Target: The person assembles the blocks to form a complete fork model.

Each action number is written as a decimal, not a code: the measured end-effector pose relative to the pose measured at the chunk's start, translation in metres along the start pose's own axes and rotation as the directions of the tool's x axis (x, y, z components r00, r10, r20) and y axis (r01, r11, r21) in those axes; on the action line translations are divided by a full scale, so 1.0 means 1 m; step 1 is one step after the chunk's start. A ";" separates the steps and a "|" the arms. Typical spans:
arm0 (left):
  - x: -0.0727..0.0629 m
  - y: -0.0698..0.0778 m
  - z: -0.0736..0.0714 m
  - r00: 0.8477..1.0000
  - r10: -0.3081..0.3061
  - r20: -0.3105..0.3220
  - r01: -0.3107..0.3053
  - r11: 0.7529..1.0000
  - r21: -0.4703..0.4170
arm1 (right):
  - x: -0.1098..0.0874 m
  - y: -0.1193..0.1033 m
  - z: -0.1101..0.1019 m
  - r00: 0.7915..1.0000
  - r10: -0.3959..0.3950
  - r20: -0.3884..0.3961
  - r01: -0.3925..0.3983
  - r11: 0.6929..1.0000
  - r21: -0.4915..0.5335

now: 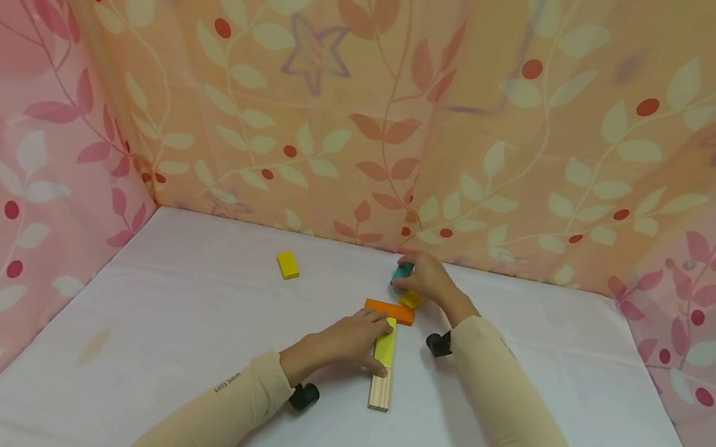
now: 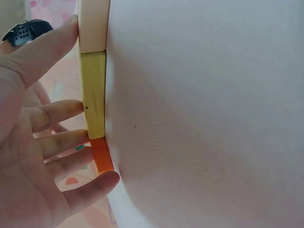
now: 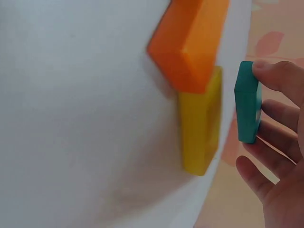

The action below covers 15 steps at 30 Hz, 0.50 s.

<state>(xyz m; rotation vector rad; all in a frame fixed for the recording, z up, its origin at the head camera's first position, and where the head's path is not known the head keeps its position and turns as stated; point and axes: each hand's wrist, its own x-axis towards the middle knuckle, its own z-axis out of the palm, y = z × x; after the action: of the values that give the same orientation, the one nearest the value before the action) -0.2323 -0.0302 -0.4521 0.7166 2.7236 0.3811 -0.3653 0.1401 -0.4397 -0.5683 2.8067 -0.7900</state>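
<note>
In the head view, a plain wooden block (image 1: 379, 394), a light yellow block (image 1: 386, 349) and a crosswise orange block (image 1: 394, 313) form a T on the table. My left hand (image 1: 345, 339) lies along its left side. In the left wrist view its fingers are extended, with the thumb tip at the plain block and fingertips (image 2: 73, 108) at the light yellow one. Farther back, my right hand (image 1: 429, 280) pinches a teal block (image 3: 246, 107) between thumb and fingers. Below it, a deeper yellow block (image 3: 197, 128) meets the orange block's right end.
Another yellow block (image 1: 288, 265) lies alone toward the back left of the white-covered table (image 1: 174, 319). Patterned cloth (image 1: 377, 101) closes off the back and both sides. A black wrist camera (image 1: 305, 396) sits under the left wrist, another (image 1: 440, 343) beside the right.
</note>
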 end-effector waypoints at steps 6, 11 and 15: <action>0.001 0.001 0.001 1.000 -0.010 0.002 0.010 1.000 -0.004 | -0.005 -0.007 -0.010 0.999 -0.034 -0.013 0.034 0.999 0.030; 0.001 0.001 0.001 1.000 -0.007 -0.001 0.007 1.000 0.002 | -0.007 -0.011 -0.013 0.999 -0.053 -0.009 0.053 0.998 0.027; 0.000 0.000 0.000 1.000 -0.004 -0.002 0.004 1.000 -0.002 | -0.009 -0.011 -0.012 0.997 -0.076 0.000 0.076 0.997 0.025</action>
<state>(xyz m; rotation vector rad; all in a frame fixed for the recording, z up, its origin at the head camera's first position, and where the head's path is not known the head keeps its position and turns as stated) -0.2324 -0.0298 -0.4525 0.7106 2.7262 0.3834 -0.3567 0.1402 -0.4231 -0.6743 2.7849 -0.8376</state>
